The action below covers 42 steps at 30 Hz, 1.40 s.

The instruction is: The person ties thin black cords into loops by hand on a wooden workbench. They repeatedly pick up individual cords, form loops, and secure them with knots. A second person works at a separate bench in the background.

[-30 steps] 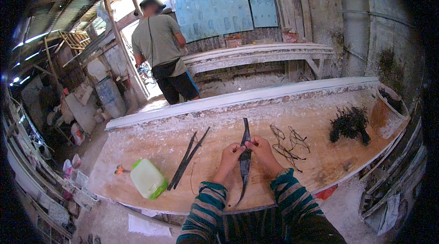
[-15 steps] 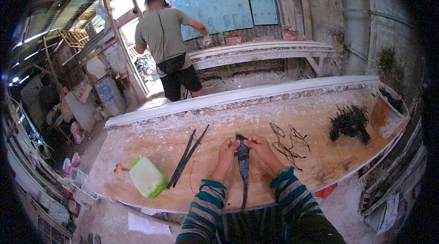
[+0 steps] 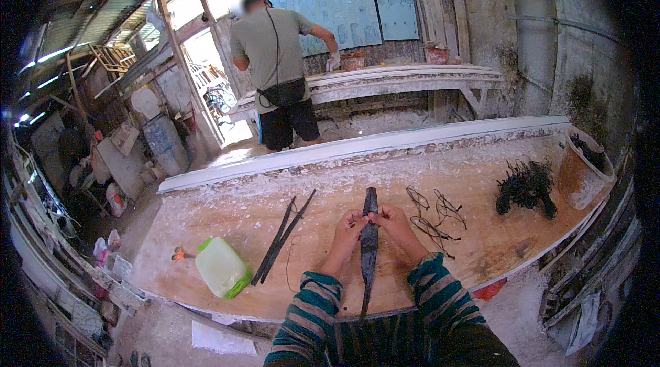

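Note:
My left hand [image 3: 350,227] and my right hand [image 3: 390,223] pinch a long black strip [image 3: 369,257] from either side, their fingertips close together. The strip looks like thin, flexible material with a worn surface. Its upper end reaches past my fingers toward the far side of the table, while the lower part narrows to a tail near the table's front edge. Left of my hands lie two narrow black strips [image 3: 280,243], crossing near one end. Thin black cord loops [image 3: 434,219] rest just right of my right hand.
On the wooden table [image 3: 330,288], a green-and-white container [image 3: 223,268] lies beside orange-handled scissors [image 3: 180,254]. A black tangled bundle [image 3: 528,188] sits by a bucket [image 3: 583,173] at right. A white ledge [image 3: 364,147] runs along the far edge; beyond, a person [image 3: 278,64] stands at a bench.
The black strip has shifted away from me, so more of it extends beyond my fingers. My pinching hands have barely moved. The person behind has moved right.

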{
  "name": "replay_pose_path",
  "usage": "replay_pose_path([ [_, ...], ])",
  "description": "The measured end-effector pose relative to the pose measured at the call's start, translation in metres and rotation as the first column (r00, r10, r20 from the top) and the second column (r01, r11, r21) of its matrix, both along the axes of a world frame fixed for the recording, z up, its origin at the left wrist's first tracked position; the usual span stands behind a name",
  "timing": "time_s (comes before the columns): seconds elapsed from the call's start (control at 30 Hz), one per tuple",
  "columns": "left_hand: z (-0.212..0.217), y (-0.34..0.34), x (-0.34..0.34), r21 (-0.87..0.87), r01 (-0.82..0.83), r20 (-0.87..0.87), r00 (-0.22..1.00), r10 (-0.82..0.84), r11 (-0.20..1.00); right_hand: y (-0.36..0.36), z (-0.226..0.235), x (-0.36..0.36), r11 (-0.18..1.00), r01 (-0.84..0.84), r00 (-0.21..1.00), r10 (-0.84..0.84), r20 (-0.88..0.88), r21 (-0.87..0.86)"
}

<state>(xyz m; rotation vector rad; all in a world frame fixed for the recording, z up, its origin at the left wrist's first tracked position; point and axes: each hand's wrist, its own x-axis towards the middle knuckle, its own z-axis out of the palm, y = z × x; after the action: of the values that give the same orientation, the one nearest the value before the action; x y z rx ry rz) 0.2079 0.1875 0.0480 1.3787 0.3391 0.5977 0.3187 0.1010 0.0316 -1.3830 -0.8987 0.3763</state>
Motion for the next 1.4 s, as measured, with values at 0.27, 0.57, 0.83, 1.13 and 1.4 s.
replay_pose_path([
  [0.27, -0.020, 0.019, 0.001, -0.022, -0.034, 0.127, 0.991, 0.036, 0.999, -0.008, 0.027, -0.020, 0.991, -0.125, 0.992, 0.124, -0.036, -0.039],
  [0.57, -0.007, 0.017, -0.001, -0.123, -0.005, 0.082, 0.996, 0.016, 0.992, -0.005, 0.015, -0.008, 0.989, -0.112, 0.994, 0.111, -0.019, -0.095],
  [0.83, -0.018, 0.012, 0.008, 0.027, -0.068, 0.114, 0.991, 0.065, 0.997, 0.000, 0.006, -0.007, 0.998, -0.064, 0.998, 0.064, 0.023, 0.017],
  [1.13, 0.001, 0.014, -0.006, 0.039, 0.011, 0.062, 0.998, -0.013, 0.999, -0.009, 0.023, -0.018, 0.972, -0.231, 0.953, 0.236, -0.191, 0.050],
  [1.4, 0.002, 0.013, -0.004, -0.216, 0.051, 0.115, 0.993, -0.027, 0.975, -0.007, 0.029, -0.022, 0.957, -0.266, 0.874, 0.291, -0.390, 0.120],
])
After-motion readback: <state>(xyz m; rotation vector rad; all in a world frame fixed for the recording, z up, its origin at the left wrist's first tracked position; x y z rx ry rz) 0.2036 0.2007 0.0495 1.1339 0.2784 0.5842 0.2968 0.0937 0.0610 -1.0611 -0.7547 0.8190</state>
